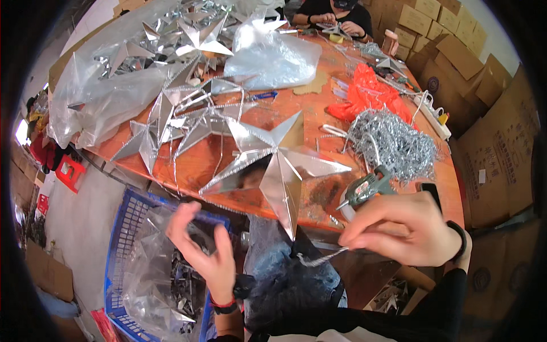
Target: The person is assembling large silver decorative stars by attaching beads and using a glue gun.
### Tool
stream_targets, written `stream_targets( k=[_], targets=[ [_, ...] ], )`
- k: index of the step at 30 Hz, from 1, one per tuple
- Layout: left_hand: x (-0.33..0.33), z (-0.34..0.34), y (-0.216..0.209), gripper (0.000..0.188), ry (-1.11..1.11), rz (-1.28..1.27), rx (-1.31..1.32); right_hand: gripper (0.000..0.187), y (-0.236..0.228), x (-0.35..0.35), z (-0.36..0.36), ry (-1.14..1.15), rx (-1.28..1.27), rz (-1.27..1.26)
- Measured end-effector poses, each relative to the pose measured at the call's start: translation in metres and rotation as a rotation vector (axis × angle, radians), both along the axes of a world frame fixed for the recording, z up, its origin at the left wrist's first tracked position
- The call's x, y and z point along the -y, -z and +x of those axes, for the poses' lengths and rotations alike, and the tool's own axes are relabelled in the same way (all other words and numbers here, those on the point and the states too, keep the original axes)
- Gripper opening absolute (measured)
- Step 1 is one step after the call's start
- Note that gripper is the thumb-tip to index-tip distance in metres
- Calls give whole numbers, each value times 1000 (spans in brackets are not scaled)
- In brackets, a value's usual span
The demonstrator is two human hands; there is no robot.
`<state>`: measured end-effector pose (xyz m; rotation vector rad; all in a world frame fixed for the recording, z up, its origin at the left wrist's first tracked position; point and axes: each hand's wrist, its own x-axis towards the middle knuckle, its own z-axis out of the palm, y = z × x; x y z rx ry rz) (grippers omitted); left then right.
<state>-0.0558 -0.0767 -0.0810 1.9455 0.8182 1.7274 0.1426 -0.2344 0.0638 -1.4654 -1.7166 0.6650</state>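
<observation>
A large silver folded star (277, 171) lies at the table's front edge, one point jutting toward me. Silver cord trims part of its left side. My right hand (401, 228) pinches a thin silver glitter cord (322, 262) between thumb and fingers, just right of that point; the cord's loose end droops below it. My left hand (205, 251) is open and holds nothing, its fingers spread below the star's left arm, over a blue crate. A dark green glue gun (364, 191) lies just beyond my right hand. More silver stars with cord edging (165, 117) lie to the left.
Left stands a blue plastic crate (117, 259) with plastic-wrapped silver pieces. A large clear bag (91, 102) of stars covers the far left. Tangled silver cord (390, 145), a red plastic bag (364, 94) and a power strip (436, 119) sit right. A co-worker (336, 17) works opposite.
</observation>
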Motion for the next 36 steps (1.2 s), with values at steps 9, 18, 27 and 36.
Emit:
stream_targets(
  k=[9, 18, 27, 36],
  targets=[
    [65, 13, -37, 18, 763, -203, -179, 17, 33, -23, -25, -171, -89, 134],
    [60, 19, -34, 9, 719, -52, -213, 18, 39, -17, -13, -141, -130, 18],
    [56, 20, -31, 13, 694, -8, -252, 20, 41, -17, -12, -161, -65, 40],
    [52, 16, -32, 12, 782, -74, -306, 19, 37, -22, -14, -178, 4, 30]
  ],
)
